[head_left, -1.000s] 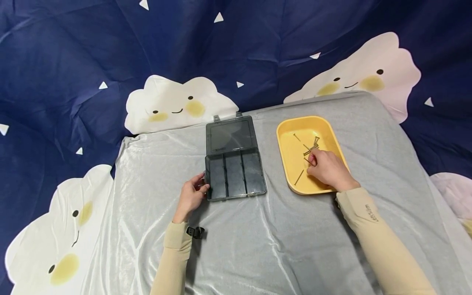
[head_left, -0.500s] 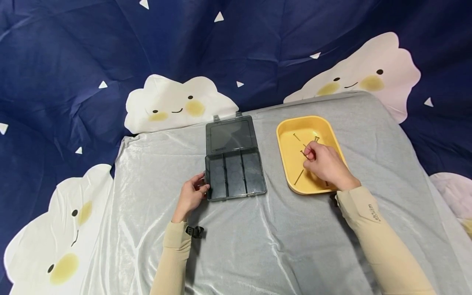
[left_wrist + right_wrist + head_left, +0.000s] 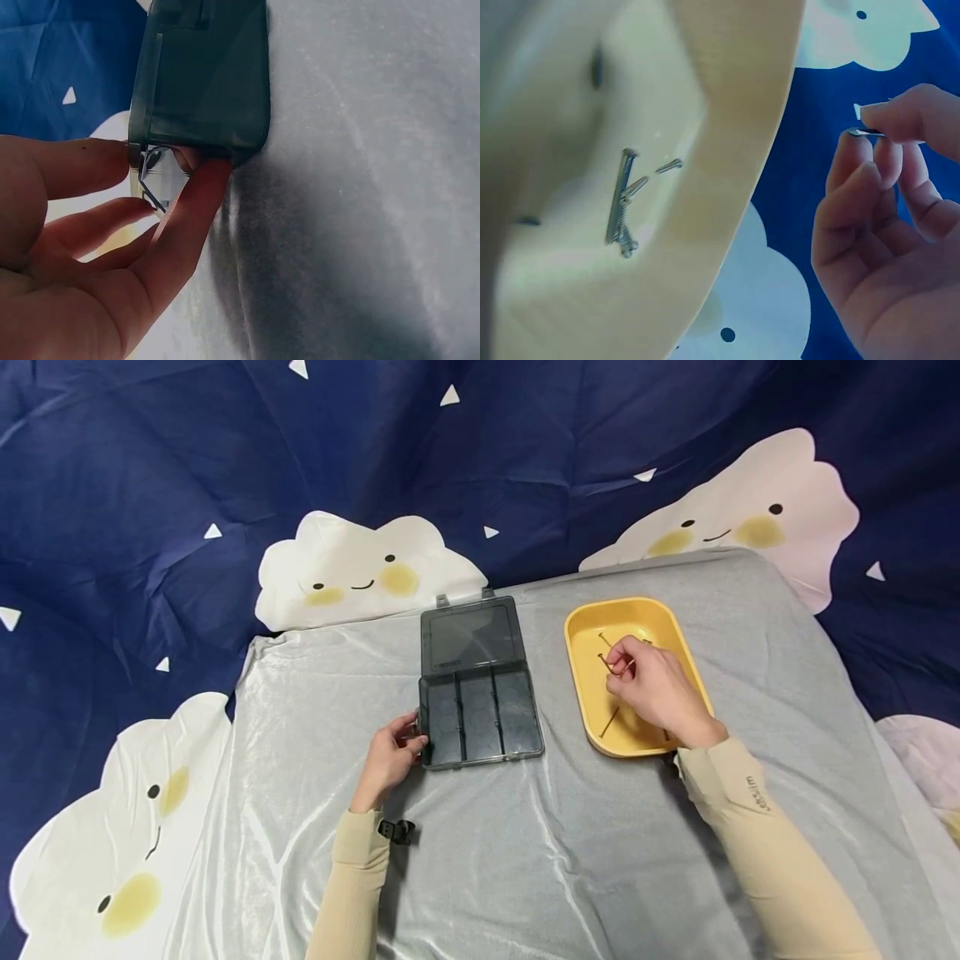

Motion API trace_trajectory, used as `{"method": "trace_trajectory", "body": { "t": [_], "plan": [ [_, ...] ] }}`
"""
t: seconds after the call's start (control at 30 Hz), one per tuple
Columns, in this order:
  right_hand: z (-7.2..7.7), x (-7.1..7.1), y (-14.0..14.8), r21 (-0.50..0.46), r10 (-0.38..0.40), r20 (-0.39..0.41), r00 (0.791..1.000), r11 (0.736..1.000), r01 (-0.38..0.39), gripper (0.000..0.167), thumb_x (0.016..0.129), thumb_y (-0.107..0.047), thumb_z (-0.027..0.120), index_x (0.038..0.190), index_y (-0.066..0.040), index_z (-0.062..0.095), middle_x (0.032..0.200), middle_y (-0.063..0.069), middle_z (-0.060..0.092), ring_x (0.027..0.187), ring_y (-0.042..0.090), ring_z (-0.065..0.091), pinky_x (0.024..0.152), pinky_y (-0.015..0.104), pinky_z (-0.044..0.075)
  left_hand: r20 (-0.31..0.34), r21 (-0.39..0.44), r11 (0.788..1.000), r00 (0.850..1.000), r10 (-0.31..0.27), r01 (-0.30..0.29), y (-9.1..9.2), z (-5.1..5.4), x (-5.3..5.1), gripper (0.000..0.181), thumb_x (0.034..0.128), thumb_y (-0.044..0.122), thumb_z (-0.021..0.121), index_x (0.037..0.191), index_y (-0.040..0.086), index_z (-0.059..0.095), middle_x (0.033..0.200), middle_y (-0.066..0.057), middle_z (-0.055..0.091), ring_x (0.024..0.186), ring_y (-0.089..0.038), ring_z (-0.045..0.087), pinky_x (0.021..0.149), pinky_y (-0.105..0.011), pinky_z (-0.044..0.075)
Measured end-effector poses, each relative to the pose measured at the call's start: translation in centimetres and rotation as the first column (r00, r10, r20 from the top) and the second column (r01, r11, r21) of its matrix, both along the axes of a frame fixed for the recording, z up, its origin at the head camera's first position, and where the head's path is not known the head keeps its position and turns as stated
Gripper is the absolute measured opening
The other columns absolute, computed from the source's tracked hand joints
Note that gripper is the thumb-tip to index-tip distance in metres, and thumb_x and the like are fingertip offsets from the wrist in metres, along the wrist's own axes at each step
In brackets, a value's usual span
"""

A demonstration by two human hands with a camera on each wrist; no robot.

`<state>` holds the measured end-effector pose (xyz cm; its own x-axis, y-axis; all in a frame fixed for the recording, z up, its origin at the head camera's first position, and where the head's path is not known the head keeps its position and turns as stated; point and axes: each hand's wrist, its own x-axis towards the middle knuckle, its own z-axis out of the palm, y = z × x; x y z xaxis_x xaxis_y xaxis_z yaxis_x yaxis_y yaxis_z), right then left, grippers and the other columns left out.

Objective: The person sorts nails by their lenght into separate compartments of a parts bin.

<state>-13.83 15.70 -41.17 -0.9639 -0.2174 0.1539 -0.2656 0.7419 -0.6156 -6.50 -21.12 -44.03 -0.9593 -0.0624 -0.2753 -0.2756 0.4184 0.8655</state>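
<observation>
A dark translucent compartment box (image 3: 442, 727) lies on the cloth, its lid (image 3: 472, 639) folded back. My left hand (image 3: 388, 762) holds the box's left side, thumb and fingers on opposite faces in the left wrist view. Over the yellow tray (image 3: 591, 693), my right hand (image 3: 660, 693) pinches long metal screws (image 3: 866, 132) between thumb and fingertips. Two ends show in the right wrist view; the exact number is unclear. Several screws lie loose in the tray, one (image 3: 610, 722) near its front left. In the head view the hand covers part of the pile.
Grey velvety cloth (image 3: 480, 860) covers the table, with wrinkles at the front. A navy curtain (image 3: 510, 452) printed with clouds hangs behind. The tray's raised wall (image 3: 742, 150) stands beside my right hand. A gap of cloth separates box and tray.
My right hand has shifted a little left and away from me within the tray, carrying the pinched screws. My left hand and the box have stayed put.
</observation>
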Motion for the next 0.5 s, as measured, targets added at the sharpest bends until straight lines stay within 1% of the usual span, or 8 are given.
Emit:
{"method": "trace_trajectory", "body": {
  "t": [0.07, 0.2, 0.3, 0.4, 0.5],
  "plan": [
    [0.2, 0.0, -0.4, -0.018, -0.007, -0.011, 1.000, 1.000, 0.007, 0.012, 0.078, -0.005, 0.063, 0.088, -0.010, 0.060, 0.076, 0.003, 0.061, 0.071, 0.016, 0.054, 0.064, 0.021, 0.039, -0.003, -0.008, 1.000, 1.000, 0.000, 0.000, -0.2, -0.6, -0.2, 0.049, 0.0909, -0.002, 0.059, 0.138, -0.009, 0.046, 0.120, -0.034, 0.059, 0.098, -0.046, 0.062, 0.069, -0.036, 0.056],
    [0.4, 0.0, -1.1, -0.071, -0.006, -0.040, 0.999, 0.997, 0.003, 0.011, 0.078, -0.004, 0.064, 0.087, -0.009, 0.061, 0.076, 0.003, 0.062, 0.070, 0.014, 0.054, 0.063, 0.016, 0.039, -0.009, -0.007, 1.000, 1.000, 0.010, -0.010, -1.0, -2.6, -0.6, 0.050, 0.0906, 0.000, 0.061, 0.138, -0.006, 0.048, 0.118, -0.032, 0.061, 0.094, -0.039, 0.064, 0.066, -0.030, 0.054],
    [0.5, 0.0, -1.8, -0.125, -0.001, -0.064, 0.998, 0.992, -0.007, 0.010, 0.079, -0.003, 0.065, 0.087, -0.008, 0.062, 0.077, 0.005, 0.063, 0.069, 0.014, 0.055, 0.062, 0.012, 0.039, -0.012, -0.005, 1.000, 1.000, 0.017, -0.017, -1.4, -3.9, -0.9, 0.050, 0.0907, 0.003, 0.063, 0.139, -0.003, 0.049, 0.118, -0.030, 0.061, 0.090, -0.031, 0.065, 0.063, -0.027, 0.054],
    [0.6, 0.0, -2.5, -0.184, 0.003, -0.078, 0.997, 0.983, -0.017, 0.010, 0.080, -0.001, 0.065, 0.088, -0.006, 0.062, 0.079, 0.007, 0.064, 0.070, 0.014, 0.056, 0.062, 0.009, 0.040, -0.010, 0.000, 1.000, 1.000, 0.022, -0.022, -1.5, -4.2, -0.9, 0.050, 0.0906, 0.004, 0.063, 0.139, 0.000, 0.050, 0.118, -0.027, 0.062, 0.087, -0.024, 0.065, 0.062, -0.026, 0.054],
    [0.8, 0.0, -3.3, -0.226, -0.003, -0.067, 0.998, 0.974, -0.012, 0.010, 0.080, 0.000, 0.065, 0.089, -0.005, 0.062, 0.081, 0.007, 0.063, 0.072, 0.014, 0.055, 0.063, 0.009, 0.040, -0.007, 0.004, 1.000, 1.000, 0.028, -0.028, -1.5, -4.3, -1.0, 0.050, 0.0905, 0.005, 0.063, 0.139, 0.003, 0.051, 0.117, -0.025, 0.062, 0.086, -0.023, 0.065, 0.063, -0.027, 0.055]
  ]
}}
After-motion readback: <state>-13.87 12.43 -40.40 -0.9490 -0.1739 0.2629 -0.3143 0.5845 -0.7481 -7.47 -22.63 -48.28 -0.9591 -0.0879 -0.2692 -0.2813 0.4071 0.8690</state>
